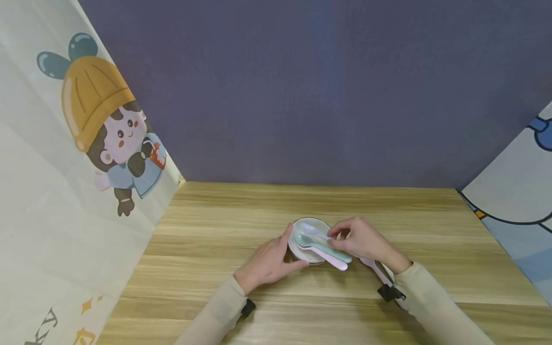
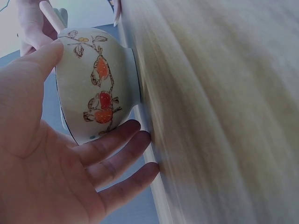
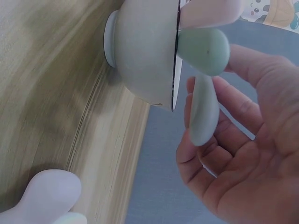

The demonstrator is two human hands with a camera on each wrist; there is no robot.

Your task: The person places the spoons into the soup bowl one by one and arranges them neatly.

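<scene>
A white bowl [image 1: 294, 250] stands on the table, its outside painted with red fruit and twigs in the left wrist view. My left hand [image 1: 268, 261] holds it from the left, thumb and fingers spread around its side. A teal spoon [image 1: 325, 247] and a pink spoon [image 1: 331, 258] lean in the bowl, handles over the right rim. Also with its head in the bowl is a pale whitish spoon [image 1: 311, 230]; my right hand [image 1: 362, 238] pinches its handle. In the right wrist view, the end of that pale handle [image 3: 204, 114] hangs among the fingers.
On the wooden table [image 1: 207, 215], a second pink spoon [image 1: 378, 273] lies under the right forearm, with a whitish piece [image 3: 70, 218] beside it. A dark blue-grey panel [image 1: 302, 96] rises at the back edge. Printed cartoon cloths [image 1: 43, 191] flank both sides.
</scene>
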